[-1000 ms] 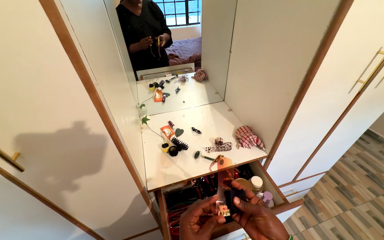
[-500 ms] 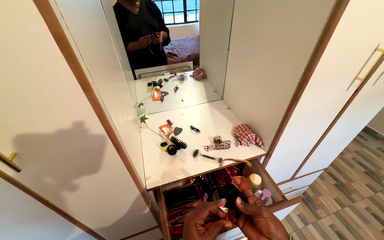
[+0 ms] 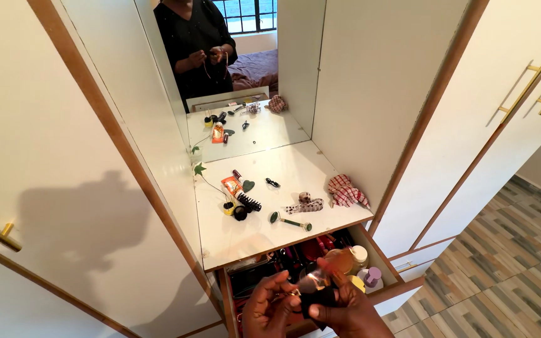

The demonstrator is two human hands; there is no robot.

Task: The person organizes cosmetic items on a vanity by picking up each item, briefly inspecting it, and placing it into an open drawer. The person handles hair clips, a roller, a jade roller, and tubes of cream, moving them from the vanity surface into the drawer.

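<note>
On the shelf lie one green roller [image 3: 290,220], one checked cloth [image 3: 346,191], one black comb [image 3: 249,201] and perhaps two scrunchies [image 3: 305,202].

Glossy white laminate shelf [image 3: 264,231]; checked cloth [image 3: 345,191]; metal handles [image 3: 536,81]

Both hands are held close together low in the view, palms turned inward. The left hand [image 3: 270,310] is curled, fingertips pinched. The right hand [image 3: 345,310] is closed, its thumb and fingers raised.
</note>
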